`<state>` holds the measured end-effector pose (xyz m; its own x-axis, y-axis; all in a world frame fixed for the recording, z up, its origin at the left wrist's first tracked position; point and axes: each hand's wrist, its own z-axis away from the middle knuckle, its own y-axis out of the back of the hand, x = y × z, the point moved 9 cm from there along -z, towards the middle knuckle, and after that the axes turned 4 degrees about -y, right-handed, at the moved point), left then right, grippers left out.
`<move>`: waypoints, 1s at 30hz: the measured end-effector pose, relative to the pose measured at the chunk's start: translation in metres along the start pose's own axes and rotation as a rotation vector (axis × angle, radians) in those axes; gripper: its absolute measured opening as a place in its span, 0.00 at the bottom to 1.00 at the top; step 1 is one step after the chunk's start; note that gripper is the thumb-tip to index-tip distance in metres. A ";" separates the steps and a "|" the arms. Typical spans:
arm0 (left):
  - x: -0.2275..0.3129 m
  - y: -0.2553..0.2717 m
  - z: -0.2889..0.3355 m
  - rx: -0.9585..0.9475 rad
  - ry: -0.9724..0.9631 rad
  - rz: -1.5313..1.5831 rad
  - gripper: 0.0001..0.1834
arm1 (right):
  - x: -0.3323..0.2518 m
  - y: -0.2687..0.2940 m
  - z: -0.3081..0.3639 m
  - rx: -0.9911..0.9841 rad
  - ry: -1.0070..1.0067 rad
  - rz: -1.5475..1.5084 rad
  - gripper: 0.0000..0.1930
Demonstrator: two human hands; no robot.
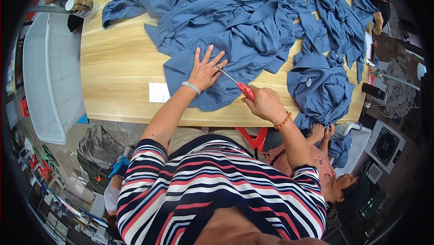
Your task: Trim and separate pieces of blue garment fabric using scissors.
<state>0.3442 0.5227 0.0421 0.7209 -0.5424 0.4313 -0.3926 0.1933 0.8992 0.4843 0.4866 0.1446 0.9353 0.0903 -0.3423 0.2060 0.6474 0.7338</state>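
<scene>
Head view looks down on a long wooden worktop (117, 64) that fills the upper half of the scene. Across it, from twelve o'clock round to three o'clock, sprawls a heap of blue-grey garments (253, 14), crumpled and overlapping. One blue garment (212, 93) lies flatter at the centre, its lower edge close to the near rim of the worktop. At nine o'clock a pale grey bin (45, 78) stands beside the worktop.

At four o'clock a second person (330, 177) sits low beside the worktop, both hands on a hanging piece of blue cloth (340, 148). At eleven o'clock a roll of tape (80, 6) rests on the far corner. A white slip of paper (158, 92) lies on the wood just at nine o'clock from the flat garment.

The left hand (205, 71) is spread flat, fingers wide, pressing the garment down; its grip closes on nothing. The right hand (266, 104) is curled around the red handles of a pair of scissors (237, 84), whose thin blades point toward eleven o'clock and reach the cloth just beside the left thumb. Whether the blades are parted cannot be told.
</scene>
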 end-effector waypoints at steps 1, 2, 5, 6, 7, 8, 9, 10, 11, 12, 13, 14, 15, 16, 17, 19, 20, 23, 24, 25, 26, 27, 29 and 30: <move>0.002 0.001 0.001 0.017 -0.013 0.014 0.26 | -0.004 0.001 -0.003 0.001 0.005 0.008 0.16; 0.004 0.002 0.002 0.033 -0.026 0.028 0.25 | -0.005 0.000 -0.006 0.020 0.024 0.045 0.15; 0.007 -0.002 0.004 0.006 -0.023 0.024 0.24 | 0.007 0.001 -0.006 -0.011 -0.010 0.096 0.15; 0.006 -0.002 0.004 0.006 -0.024 0.025 0.24 | 0.006 0.000 -0.006 -0.010 -0.011 0.096 0.15; 0.005 0.000 0.004 0.008 -0.018 0.034 0.25 | 0.000 0.000 -0.004 -0.002 0.026 0.092 0.15; 0.004 0.002 0.004 0.011 -0.013 0.044 0.27 | -0.005 0.000 -0.003 0.008 0.064 0.089 0.14; 0.003 0.002 0.004 0.012 -0.017 0.045 0.27 | -0.007 0.001 -0.004 0.010 0.061 0.090 0.14; 0.002 0.004 0.007 0.035 -0.018 0.071 0.24 | -0.005 0.005 -0.006 0.035 0.015 0.096 0.15; 0.002 0.006 0.009 0.059 -0.020 0.097 0.21 | -0.001 0.009 -0.008 0.061 -0.031 0.102 0.15; 0.002 0.006 0.010 0.061 -0.021 0.095 0.21 | 0.009 0.013 -0.009 0.078 -0.106 0.141 0.14; 0.002 0.002 0.011 -0.010 -0.015 0.055 0.18 | 0.014 0.014 -0.006 0.080 -0.107 0.141 0.14; 0.002 -0.003 0.011 -0.079 -0.009 0.014 0.15 | 0.019 0.014 -0.002 0.083 -0.109 0.140 0.14; 0.000 -0.003 0.011 -0.078 -0.011 0.012 0.15 | 0.021 0.014 0.001 0.086 -0.112 0.138 0.14; -0.001 0.002 0.010 -0.021 -0.017 0.025 0.11 | 0.019 0.011 0.002 0.038 -0.111 0.147 0.15; -0.003 0.007 0.009 0.036 -0.024 0.038 0.07 | 0.016 0.011 0.004 0.042 -0.109 0.147 0.15; -0.005 0.008 0.009 0.033 -0.020 0.032 0.07 | 0.005 0.009 0.006 0.024 -0.041 0.106 0.15; -0.006 0.009 0.009 0.028 -0.014 0.030 0.07 | 0.005 0.009 0.007 0.028 -0.045 0.099 0.15; 0.000 0.015 0.004 -0.009 -0.003 0.003 0.11 | 0.006 0.011 0.016 0.078 0.011 0.039 0.16; 0.000 0.015 0.005 -0.007 -0.003 -0.002 0.11 | 0.008 0.009 0.019 0.082 0.014 0.039 0.16; -0.007 0.021 0.007 0.096 0.077 0.192 0.13 | 0.012 0.008 0.023 0.100 0.003 0.015 0.16; -0.015 0.026 0.011 0.197 0.156 0.385 0.16 | 0.014 0.008 0.027 0.117 -0.008 -0.010 0.15; -0.014 0.026 0.012 0.200 0.153 0.383 0.16 | 0.013 0.006 0.029 0.121 -0.007 -0.009 0.15; -0.015 0.034 0.014 0.210 0.217 0.223 0.19 | 0.017 0.004 0.030 0.124 -0.064 0.025 0.16; -0.009 0.029 0.009 0.095 0.172 0.113 0.21 | 0.012 0.005 0.031 0.129 -0.059 0.024 0.16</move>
<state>0.3212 0.5252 0.0637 0.7530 -0.3726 0.5424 -0.5226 0.1622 0.8370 0.5059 0.4675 0.1624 0.9550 0.0574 -0.2911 0.2149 0.5424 0.8121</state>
